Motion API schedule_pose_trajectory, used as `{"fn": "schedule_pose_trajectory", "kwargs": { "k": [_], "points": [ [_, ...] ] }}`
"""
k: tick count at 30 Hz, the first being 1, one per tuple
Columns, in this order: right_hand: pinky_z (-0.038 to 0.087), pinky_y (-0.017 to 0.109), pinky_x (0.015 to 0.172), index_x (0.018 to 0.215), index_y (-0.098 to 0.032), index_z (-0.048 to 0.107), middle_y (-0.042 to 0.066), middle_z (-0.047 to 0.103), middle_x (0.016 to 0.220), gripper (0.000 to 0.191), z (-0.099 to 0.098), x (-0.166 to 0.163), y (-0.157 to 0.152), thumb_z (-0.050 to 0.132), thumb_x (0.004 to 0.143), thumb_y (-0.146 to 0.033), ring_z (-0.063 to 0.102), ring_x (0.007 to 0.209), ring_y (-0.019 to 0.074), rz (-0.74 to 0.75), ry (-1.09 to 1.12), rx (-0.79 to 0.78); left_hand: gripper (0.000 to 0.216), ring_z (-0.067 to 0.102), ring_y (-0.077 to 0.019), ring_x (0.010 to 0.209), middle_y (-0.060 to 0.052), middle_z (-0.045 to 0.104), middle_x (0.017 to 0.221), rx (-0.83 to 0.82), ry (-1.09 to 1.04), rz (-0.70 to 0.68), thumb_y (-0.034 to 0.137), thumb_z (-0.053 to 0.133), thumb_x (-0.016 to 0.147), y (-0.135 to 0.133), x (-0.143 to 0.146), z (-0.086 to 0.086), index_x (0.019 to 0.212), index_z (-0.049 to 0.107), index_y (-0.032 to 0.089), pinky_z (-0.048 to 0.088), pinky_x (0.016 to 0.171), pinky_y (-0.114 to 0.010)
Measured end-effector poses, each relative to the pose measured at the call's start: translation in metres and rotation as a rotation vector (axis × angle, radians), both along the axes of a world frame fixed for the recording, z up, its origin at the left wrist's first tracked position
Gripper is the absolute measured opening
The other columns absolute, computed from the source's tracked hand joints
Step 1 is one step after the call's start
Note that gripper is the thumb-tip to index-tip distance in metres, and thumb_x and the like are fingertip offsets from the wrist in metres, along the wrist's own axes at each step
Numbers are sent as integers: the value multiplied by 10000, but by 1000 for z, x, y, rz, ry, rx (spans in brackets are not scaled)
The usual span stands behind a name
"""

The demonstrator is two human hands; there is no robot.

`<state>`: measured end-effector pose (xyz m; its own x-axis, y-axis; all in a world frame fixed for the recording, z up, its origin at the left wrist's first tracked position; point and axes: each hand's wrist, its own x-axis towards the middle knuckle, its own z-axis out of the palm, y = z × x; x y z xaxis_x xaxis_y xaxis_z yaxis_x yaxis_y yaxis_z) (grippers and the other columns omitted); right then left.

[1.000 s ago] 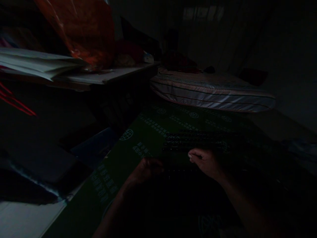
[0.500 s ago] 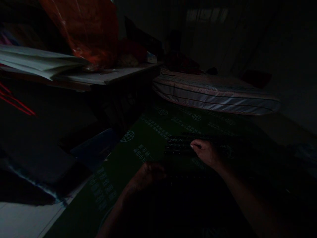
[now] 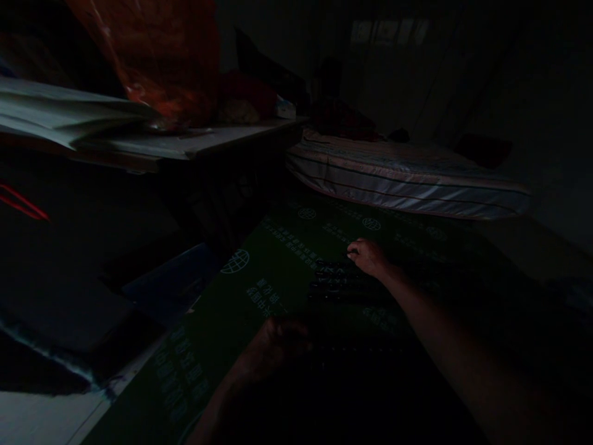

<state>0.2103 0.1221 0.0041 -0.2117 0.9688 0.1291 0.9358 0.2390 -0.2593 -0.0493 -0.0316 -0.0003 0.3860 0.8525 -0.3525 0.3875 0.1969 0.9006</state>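
In deep shadow, several thin black rods (image 3: 333, 285) lie side by side on a green printed board (image 3: 259, 278). My right hand (image 3: 368, 256) is at the far side of these rods, thumb and fingers pinched together; a small dark bit shows between the fingertips, too dim to name. My left hand (image 3: 285, 339) is lower and nearer to me, its fingers curled. Just right of it runs a dark strip with a row of small pale dots (image 3: 356, 350). What the left fingers hold, if anything, is lost in the dark.
A striped mattress (image 3: 407, 179) lies at the board's far end. On the left stands a table (image 3: 204, 141) with an orange bag (image 3: 171, 68) and stacked pale sheets (image 3: 69, 114). Below it is a dark blue object (image 3: 167, 278). Red cord (image 3: 23, 203) hangs at far left.
My right hand has moved away from me and slightly left, from over the rods to their far side. My left hand has barely moved; the view has shifted slightly.
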Motion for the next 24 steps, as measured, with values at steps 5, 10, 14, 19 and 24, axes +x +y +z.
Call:
{"fn": "schedule_pose_trajectory", "kwargs": {
  "k": [5,10,14,19,24],
  "points": [
    [420,231,752,940,-219,702,48,652,994,165,-5,-4,15,627,794,-247,603,910,162,5,-71,-86,337,545,-143,662,-19,651,766,-27,-15,-19,432,664,650,2,0,-5,840,681,155,414,603,-245],
    [426,235,793,957,-225,704,49,665,1032,183,-9,-7,25,644,787,-257,607,962,169,18,-99,-134,322,531,-132,645,-13,640,764,-17,17,-33,436,653,661,2,-1,-4,811,673,152,406,583,-235],
    [426,239,811,926,-221,712,48,675,1025,162,-12,-7,29,653,776,-244,611,970,174,34,-106,-145,325,538,-136,659,-13,642,778,-31,34,-29,430,645,662,1,-1,-1,830,675,154,409,584,-232],
    [436,242,791,895,-217,717,49,677,1014,143,-15,-7,30,660,764,-229,619,946,173,58,-105,-139,324,570,-154,715,-26,668,837,11,33,-57,433,641,690,2,-2,-5,856,681,158,428,621,-238],
    [437,242,769,873,-198,716,53,669,992,129,-17,-5,32,668,753,-213,615,916,167,90,-102,-123,300,557,-142,670,-13,659,786,-3,26,-60,425,641,695,3,-1,-5,839,676,164,413,574,-226]
  ]
}}
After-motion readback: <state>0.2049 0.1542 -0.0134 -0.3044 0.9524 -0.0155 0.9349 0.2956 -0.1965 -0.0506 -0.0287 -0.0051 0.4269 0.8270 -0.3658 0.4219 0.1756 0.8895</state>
